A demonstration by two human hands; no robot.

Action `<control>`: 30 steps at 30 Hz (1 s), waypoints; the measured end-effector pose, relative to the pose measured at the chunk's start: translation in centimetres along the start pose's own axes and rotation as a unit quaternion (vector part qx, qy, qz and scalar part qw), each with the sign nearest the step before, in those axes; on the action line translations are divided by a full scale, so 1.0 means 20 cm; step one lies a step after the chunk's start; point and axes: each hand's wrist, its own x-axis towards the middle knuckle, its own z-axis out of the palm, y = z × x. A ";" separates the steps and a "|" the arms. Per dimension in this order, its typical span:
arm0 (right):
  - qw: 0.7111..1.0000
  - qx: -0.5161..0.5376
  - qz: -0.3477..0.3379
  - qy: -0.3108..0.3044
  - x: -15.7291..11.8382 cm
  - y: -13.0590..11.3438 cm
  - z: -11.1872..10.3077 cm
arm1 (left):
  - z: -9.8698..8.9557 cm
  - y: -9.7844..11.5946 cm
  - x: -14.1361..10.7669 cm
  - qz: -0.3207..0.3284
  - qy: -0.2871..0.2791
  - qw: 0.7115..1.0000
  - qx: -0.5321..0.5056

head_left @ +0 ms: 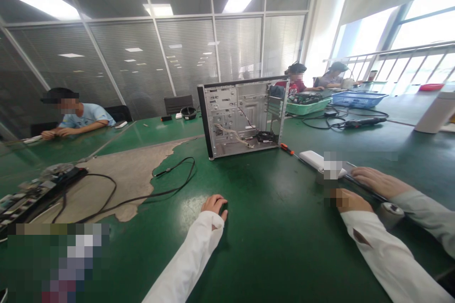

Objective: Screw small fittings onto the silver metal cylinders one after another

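The open computer case (254, 104) stands upright on the green table (270, 227), ahead of you, its bare metal interior facing your way. Loose wires (232, 135) hang inside it, and a black part (266, 137) lies on its floor.

Your left hand (213, 203) rests on the table in front of the case, fingers loosely bent and apart from it, with nothing seen in the grasp. Your right hand (351, 201) is to the right of the case and nearer you, beside a white box (313, 160); blurring hides the fingertips, so I cannot tell whether they grip anything.

A screwdriver (287, 149) with an orange and black handle lies just beside the case's lower right corner. Another person's hand (380, 181), in a greyish sleeve, reaches in farther right of the case, past your own.

Behind the case and to its right sit a green basket (308, 108) and a blue basket (359, 100). A black cable (167, 193) curves across the tabletop to the left of the case.
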 end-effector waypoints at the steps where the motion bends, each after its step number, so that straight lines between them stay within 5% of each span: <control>1: 1.000 0.009 -0.001 0.010 -0.04 -0.09 0.00 | 0.00 0.00 0.00 0.001 0.001 1.000 0.000; 5: 0.997 -0.002 0.042 0.063 -0.11 -0.36 0.02 | 0.00 0.00 0.00 0.005 0.001 1.000 0.008; 8: 0.987 0.017 0.097 0.128 -0.07 -0.43 -0.01 | 0.00 0.01 0.00 0.001 -0.001 1.000 0.012; 15: 0.975 0.074 0.190 0.093 0.06 -0.41 0.00 | 0.00 0.01 0.00 -0.005 -0.005 1.000 0.015; 20: 0.972 0.135 0.183 0.055 0.08 -0.40 0.10 | 0.00 0.00 0.00 0.003 -0.001 1.000 0.011; 30: 0.980 0.075 0.172 0.067 0.11 -0.37 0.19 | 0.00 -0.02 0.00 0.013 0.001 1.000 0.012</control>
